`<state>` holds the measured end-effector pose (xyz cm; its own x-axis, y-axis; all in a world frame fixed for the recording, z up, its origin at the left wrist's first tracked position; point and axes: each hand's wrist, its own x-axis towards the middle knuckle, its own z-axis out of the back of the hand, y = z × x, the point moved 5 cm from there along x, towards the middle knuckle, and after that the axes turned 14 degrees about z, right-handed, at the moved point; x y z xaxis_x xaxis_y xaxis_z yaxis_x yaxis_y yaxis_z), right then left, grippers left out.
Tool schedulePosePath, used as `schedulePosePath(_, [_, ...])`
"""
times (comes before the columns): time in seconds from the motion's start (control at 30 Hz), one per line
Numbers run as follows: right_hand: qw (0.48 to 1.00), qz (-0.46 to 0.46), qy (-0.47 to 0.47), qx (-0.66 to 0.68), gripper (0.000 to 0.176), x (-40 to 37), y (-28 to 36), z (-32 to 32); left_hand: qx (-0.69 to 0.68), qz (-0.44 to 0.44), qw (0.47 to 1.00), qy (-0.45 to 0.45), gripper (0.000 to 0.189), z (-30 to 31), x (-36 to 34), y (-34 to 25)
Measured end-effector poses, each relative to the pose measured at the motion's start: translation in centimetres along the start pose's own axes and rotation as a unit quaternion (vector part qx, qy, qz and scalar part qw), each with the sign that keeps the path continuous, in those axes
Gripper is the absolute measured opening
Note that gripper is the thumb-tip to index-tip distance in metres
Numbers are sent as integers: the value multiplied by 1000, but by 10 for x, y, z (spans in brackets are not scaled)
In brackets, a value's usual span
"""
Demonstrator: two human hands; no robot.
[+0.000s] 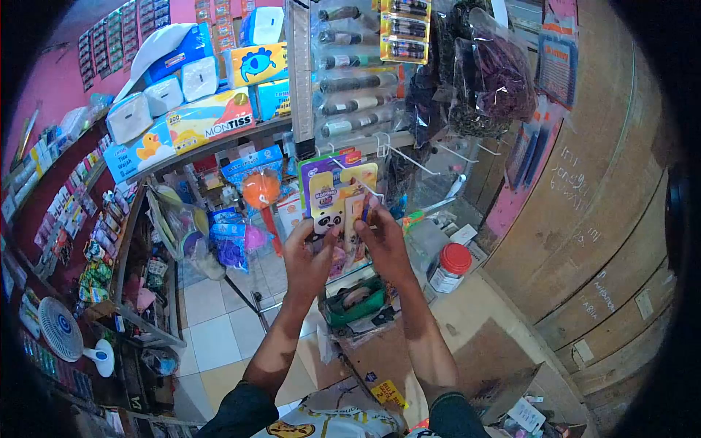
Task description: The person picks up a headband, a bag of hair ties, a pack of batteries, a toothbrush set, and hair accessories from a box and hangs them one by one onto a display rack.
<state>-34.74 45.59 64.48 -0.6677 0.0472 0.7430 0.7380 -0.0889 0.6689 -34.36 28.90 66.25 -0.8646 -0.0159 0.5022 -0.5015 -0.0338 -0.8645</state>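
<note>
A yellow blister-card pack with a panda picture (330, 212) is upright in front of me, gripped by its lower sides. My left hand (310, 252) closes on its left edge, thumb on the front. On the other edge my right hand (382, 244) is closed too, its thumb also on the card face. Purple and green cards (312, 169) show just behind the pack, at a white wire hook (358, 177) that crosses its upper part. Below the hands lies a green tape dispenser (355, 303).
Bare wire hooks (412, 160) stick out to the right. A red-lidded jar (451, 267) stands on the counter at right. Tissue packs (208, 117) fill the upper left shelf, above hanging bagged bath puffs (232, 244). A white fan (62, 328) is at lower left.
</note>
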Motion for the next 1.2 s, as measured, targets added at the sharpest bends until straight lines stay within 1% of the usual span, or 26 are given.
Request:
schedulePosePath(0.03, [999,9,8,-35,52,3,-3,-1,26,-10,1000,-6,13,2,3,-4])
schedulePosePath(0.1, [999,-2,14,-44,53,7,1,-1,78,-32,996,-17,12,7,8,-8])
schedulePosePath(0.13, [999,-8,18,-49,53,9,5,-2,80,-16,997,-14,11,9,9,-6])
schedulePosePath(0.2, [997,32,-6,-71,56,11,5,-3,81,14,997,-6,10,10,12,-1])
schedulePosePath(0.23, [995,51,-19,-82,58,11,5,-2,98,-2,995,-23,10,10,12,4])
schedulePosePath(0.3, [998,44,-26,-41,60,13,-3,-4,132,-35,989,-56,13,10,13,13])
schedulePosePath(0.33, [999,39,-30,-21,61,13,-4,-4,130,-37,989,-67,14,10,13,14])
schedulePosePath(0.4, [999,17,-15,-39,64,14,-1,-3,126,-41,987,-90,17,7,12,12])
schedulePosePath(0.43, [999,6,-8,-47,65,14,1,-2,129,-38,987,-89,17,6,11,9])
schedulePosePath(0.5, [1000,18,-12,-21,65,12,-3,-1,134,-30,987,-88,18,5,7,-1])
schedulePosePath(0.6, [1000,11,-16,-4,65,7,-4,0,132,-37,989,-62,15,6,5,-3])
schedulePosePath(0.7, [1000,-8,-30,-3,63,0,7,5,39,-47,995,-73,20,5,4,1])
schedulePosePath(0.73, [999,-15,-37,-3,63,-5,9,7,49,-52,994,-85,21,7,3,0])
schedulePosePath(0.83, [997,23,-37,-68,63,-21,4,22,71,-74,987,-123,25,14,-8,-2])
schedulePosePath(0.9, [996,-9,-46,-72,61,-36,13,31,71,-97,981,-156,26,17,-18,2])
schedulePosePath(0.93, [996,-25,-52,-75,61,-44,23,35,45,-85,983,-158,24,14,-28,-9])
schedulePosePath(0.97, [996,-34,-62,-60,59,-54,29,39,33,-91,983,-158,22,11,-37,-11])
schedulePosePath(1.03, [994,-53,-85,-33,56,-75,44,48,5,-102,983,-154,20,3,-54,-9])
schedulePosePath(1.07, [992,-66,-99,-31,54,-85,58,51,-22,-99,987,-125,19,-5,-62,-7])
schedulePosePath(1.17, [991,-39,-104,-74,53,-119,84,68,-133,-74,988,-26,20,-41,-90,-7])
schedulePosePath(1.2, [986,-71,-133,-68,52,-133,94,71,-127,-95,987,22,17,-54,-96,-15])
